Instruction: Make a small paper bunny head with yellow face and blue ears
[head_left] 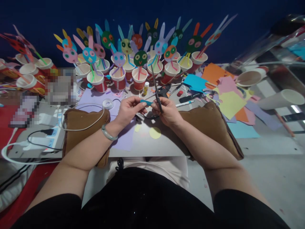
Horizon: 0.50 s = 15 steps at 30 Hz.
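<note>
Between my two hands is a small strip of blue-green paper (145, 102). My left hand (130, 109) pinches its left end between thumb and fingers. In my right hand (168, 111) is a pair of scissors (157, 95), blades pointing up and away from me; the fingertips of that hand also touch the strip's right end. Below the hands, a pale yellow paper circle (155, 133) lies flat on the table, with a smaller yellow piece (137, 128) to its left. Just beyond the hands stands a yellow glue stick (146, 88).
Red-and-white paper cups (118, 79) with paper rabbit heads on stems line the back. Coloured paper sheets (232, 100) pile up at right. Brown cushions (209, 130) lie under both forearms. A white cable (83, 129) loops by a power strip (56, 136). A tape roll (108, 103) sits left.
</note>
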Available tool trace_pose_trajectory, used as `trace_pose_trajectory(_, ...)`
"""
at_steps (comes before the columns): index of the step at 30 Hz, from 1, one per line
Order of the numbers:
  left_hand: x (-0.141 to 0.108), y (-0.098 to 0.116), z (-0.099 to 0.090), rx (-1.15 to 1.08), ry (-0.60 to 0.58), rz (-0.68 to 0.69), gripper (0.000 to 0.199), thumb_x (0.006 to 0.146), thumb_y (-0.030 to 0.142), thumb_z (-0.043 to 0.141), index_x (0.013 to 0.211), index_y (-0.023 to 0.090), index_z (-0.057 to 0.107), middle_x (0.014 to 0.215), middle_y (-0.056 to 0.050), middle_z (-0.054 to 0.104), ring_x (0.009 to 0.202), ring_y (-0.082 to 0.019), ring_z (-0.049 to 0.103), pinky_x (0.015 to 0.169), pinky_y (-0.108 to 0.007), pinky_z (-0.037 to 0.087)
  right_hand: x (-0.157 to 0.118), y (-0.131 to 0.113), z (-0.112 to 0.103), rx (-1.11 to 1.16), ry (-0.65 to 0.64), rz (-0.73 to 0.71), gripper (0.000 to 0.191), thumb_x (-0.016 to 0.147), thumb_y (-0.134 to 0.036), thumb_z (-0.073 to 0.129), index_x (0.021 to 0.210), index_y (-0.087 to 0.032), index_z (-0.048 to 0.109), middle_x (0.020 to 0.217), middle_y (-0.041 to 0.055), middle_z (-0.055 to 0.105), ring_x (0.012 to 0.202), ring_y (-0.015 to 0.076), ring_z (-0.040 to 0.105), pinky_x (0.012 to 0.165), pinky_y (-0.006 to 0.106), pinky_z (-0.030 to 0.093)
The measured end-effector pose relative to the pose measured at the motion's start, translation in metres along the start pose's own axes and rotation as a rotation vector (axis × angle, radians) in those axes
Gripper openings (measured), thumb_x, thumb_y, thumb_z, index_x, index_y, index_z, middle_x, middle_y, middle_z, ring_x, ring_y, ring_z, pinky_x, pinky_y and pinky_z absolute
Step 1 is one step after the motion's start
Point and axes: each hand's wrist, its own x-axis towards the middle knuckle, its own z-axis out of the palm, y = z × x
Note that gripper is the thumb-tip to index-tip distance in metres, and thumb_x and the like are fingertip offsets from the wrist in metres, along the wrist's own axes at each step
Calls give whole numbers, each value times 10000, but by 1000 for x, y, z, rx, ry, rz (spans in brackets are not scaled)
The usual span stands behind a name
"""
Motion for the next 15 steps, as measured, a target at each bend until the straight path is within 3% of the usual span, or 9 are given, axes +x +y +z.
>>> trace_pose_trajectory(15,0,3,-1,-12,-5,-28,455,679,553,897,753,162,675,603,-4,717,526,-107,671,559,-231,559,0,1,1,-39,38,-79,464,481,-373,981,610,-196,572,514,-98,450,457,32,335,456,208,256)
